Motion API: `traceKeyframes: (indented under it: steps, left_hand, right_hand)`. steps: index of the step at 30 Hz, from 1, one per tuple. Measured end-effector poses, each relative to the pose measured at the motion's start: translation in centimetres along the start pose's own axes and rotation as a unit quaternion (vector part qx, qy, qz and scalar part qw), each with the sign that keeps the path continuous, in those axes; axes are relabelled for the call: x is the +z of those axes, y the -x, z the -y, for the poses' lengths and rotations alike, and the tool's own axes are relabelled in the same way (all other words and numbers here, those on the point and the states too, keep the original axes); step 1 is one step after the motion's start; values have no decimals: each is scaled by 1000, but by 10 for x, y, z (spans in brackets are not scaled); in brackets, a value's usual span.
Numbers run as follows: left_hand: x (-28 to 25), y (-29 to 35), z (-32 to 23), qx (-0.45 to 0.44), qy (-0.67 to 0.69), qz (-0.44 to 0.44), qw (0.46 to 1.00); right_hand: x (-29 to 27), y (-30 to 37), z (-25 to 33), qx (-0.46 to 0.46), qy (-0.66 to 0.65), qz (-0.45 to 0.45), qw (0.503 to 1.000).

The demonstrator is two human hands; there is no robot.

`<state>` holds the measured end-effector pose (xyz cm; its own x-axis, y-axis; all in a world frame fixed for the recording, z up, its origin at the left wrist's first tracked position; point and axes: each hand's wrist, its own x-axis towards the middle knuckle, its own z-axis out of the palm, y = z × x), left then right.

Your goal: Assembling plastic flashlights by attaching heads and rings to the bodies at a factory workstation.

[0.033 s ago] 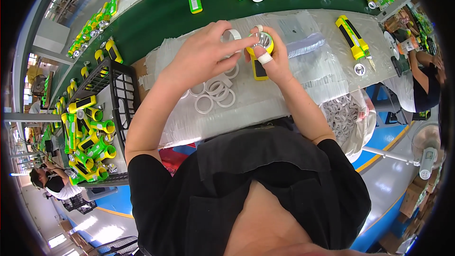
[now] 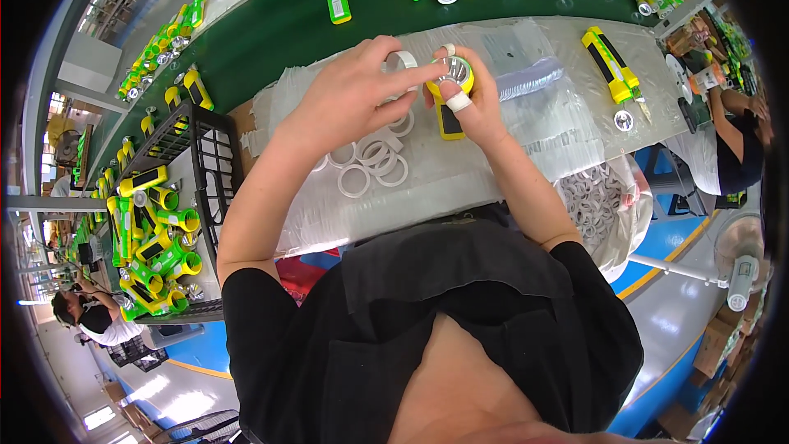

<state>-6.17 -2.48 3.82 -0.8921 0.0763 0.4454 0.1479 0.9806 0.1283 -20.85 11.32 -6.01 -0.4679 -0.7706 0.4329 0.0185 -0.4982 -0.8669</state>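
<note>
My right hand (image 2: 481,103) is wrapped round a yellow flashlight (image 2: 450,123), its round reflector end tilted up toward me. White tape or finger covers show on the thumb and a fingertip. My left hand (image 2: 353,86) holds a white plastic ring (image 2: 402,61) among its fingers, and its stretched index finger reaches to the reflector (image 2: 452,71). How the ring is pinched is partly hidden by the fingers. Below my left hand several loose white rings (image 2: 354,181) lie on the plastic-covered worktop (image 2: 452,181).
A black crate (image 2: 215,181) and heaped yellow and green flashlights (image 2: 156,247) are at left. A green belt (image 2: 271,45) with flashlights runs along the far side. At right lie another yellow flashlight (image 2: 610,64), a loose reflector (image 2: 624,120) and a bag of rings (image 2: 592,205).
</note>
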Motion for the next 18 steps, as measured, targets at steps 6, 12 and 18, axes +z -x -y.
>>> traceKeyframes:
  steps: [6, 12, 18]
  left_hand:
    - [9, -11, 6, -85, 267, -114, 953]
    - [36, -13, -3, -102, 333, -145, 926]
    - [36, -14, -9, -115, 267, -108, 951]
  right_hand:
    - [2, -1, 2, 0, 29, -12, 1000]
    - [-2, -3, 1, -6, 15, -7, 1000]
    - [-2, -4, 2, -38, 34, -1, 999]
